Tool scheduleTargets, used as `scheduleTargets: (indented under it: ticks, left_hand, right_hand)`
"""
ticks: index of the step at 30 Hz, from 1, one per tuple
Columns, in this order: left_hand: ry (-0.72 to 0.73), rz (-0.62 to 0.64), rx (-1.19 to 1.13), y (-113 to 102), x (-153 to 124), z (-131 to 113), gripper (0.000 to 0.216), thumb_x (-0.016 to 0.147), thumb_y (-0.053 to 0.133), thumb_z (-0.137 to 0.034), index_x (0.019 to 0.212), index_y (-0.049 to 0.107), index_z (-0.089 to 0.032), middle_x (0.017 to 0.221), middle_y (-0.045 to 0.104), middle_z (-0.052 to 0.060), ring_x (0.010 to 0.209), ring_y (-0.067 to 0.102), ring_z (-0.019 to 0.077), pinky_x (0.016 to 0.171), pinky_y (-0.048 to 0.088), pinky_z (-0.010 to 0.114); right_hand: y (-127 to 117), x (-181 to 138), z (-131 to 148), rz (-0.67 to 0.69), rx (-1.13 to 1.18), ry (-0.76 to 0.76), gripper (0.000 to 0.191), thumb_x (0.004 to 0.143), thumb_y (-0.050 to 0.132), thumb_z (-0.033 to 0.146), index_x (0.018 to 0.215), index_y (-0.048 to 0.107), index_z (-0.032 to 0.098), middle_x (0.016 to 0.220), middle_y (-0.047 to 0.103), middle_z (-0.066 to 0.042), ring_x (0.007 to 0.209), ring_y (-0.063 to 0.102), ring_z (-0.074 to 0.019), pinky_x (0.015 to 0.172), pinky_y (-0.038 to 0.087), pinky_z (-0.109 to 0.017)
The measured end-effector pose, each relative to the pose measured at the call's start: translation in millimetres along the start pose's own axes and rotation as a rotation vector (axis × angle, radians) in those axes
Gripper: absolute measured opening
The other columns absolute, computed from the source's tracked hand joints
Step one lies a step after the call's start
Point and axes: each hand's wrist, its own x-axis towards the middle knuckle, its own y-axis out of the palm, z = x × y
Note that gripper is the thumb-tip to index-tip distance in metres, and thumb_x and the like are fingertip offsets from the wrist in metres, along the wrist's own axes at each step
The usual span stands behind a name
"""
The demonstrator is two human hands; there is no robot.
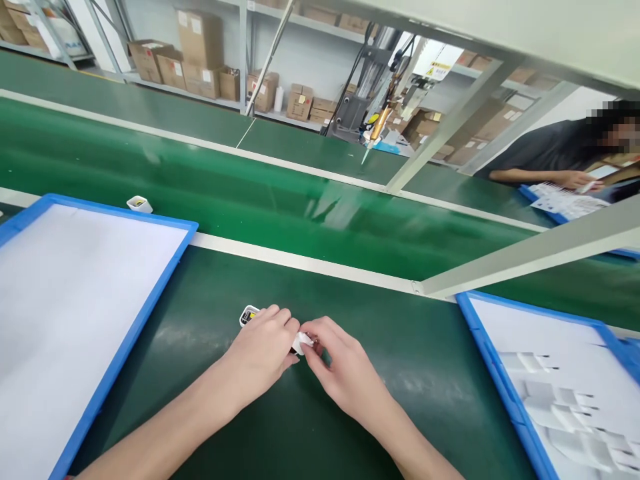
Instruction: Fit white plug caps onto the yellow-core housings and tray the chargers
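Note:
My left hand [265,347] is closed over the green work surface, its fingers curled round a small white plug piece [302,343]. The fingertips of my right hand [340,353] pinch the same piece from the right, near what look like its metal pins. Fingers cover most of it. Just past my left knuckles, a small white charger housing [249,315] shows its open end, with yellow and black parts inside; whether my left hand touches it is hidden.
A blue-rimmed tray [145,327] with a white lining stands left. Another blue-rimmed tray [493,347] at right bears several white plug pieces [565,407]. One white housing [139,205] sits on the green conveyor belt [280,200]. A metal post [530,250] slants at right. Across, a person [555,150] handles parts.

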Motion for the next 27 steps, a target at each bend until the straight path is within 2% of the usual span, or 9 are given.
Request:
scheduleTargets:
  ticks: [3,7,9,16,22,27]
  left_hand:
    - [-0.062,-0.003,0.019,4,3,-10,0.019,0.089,0.073,-0.027,0.097,0.061,-0.015,0.097,0.065,0.008,0.096,0.062,0.0266,0.089,0.052,0.041]
    - [-0.134,0.041,-0.041,7,2,-15,0.027,0.089,0.075,-0.032,0.102,0.059,-0.015,0.096,0.068,0.009,0.094,0.065,0.0284,0.084,0.052,0.040]
    - [-0.111,0.050,-0.100,8,1,-12,0.031,0.086,0.078,-0.032,0.103,0.059,-0.016,0.097,0.068,0.008,0.095,0.066,0.0281,0.082,0.052,0.038]
    - [-0.087,0.035,-0.197,17,-1,-1,0.022,0.083,0.079,-0.021,0.094,0.060,-0.018,0.096,0.067,0.005,0.097,0.066,0.0270,0.081,0.052,0.035]
    - [-0.085,-0.001,-0.214,23,-1,0,0.021,0.083,0.078,-0.020,0.094,0.059,-0.018,0.095,0.066,0.006,0.096,0.066,0.0267,0.080,0.053,0.035]
    - [-0.100,0.039,-0.231,22,0,2,0.020,0.084,0.076,-0.020,0.097,0.061,-0.017,0.096,0.066,0.005,0.097,0.066,0.0258,0.082,0.055,0.035]
  right_hand:
    - [4,2,1,0.020,-0.121,-0.023,0.012,0.102,0.047,0.017,0.103,0.059,0.022,0.097,0.060,-0.005,0.078,0.060,-0.0175,0.063,0.051,-0.028]
    - [-1,1,1,0.060,-0.129,-0.010,0.011,0.103,0.049,0.018,0.103,0.059,0.023,0.098,0.060,-0.005,0.080,0.061,-0.0171,0.065,0.052,-0.027]
    - [-4,-2,0,0.056,-0.122,-0.008,0.012,0.104,0.048,0.019,0.104,0.060,0.023,0.102,0.061,-0.006,0.082,0.063,-0.0171,0.066,0.053,-0.027]
    - [-1,-11,0,0.034,-0.183,-0.076,0.017,0.107,0.046,0.021,0.110,0.063,0.023,0.106,0.063,-0.008,0.089,0.065,-0.0194,0.079,0.056,-0.033]
    - [3,-9,1,0.042,-0.236,-0.100,0.019,0.107,0.045,0.019,0.109,0.064,0.022,0.106,0.063,-0.008,0.088,0.065,-0.0190,0.076,0.057,-0.032]
    - [6,-10,-6,-0.003,-0.188,-0.132,0.018,0.107,0.047,0.017,0.113,0.063,0.022,0.107,0.063,-0.008,0.086,0.065,-0.0177,0.073,0.055,-0.030]
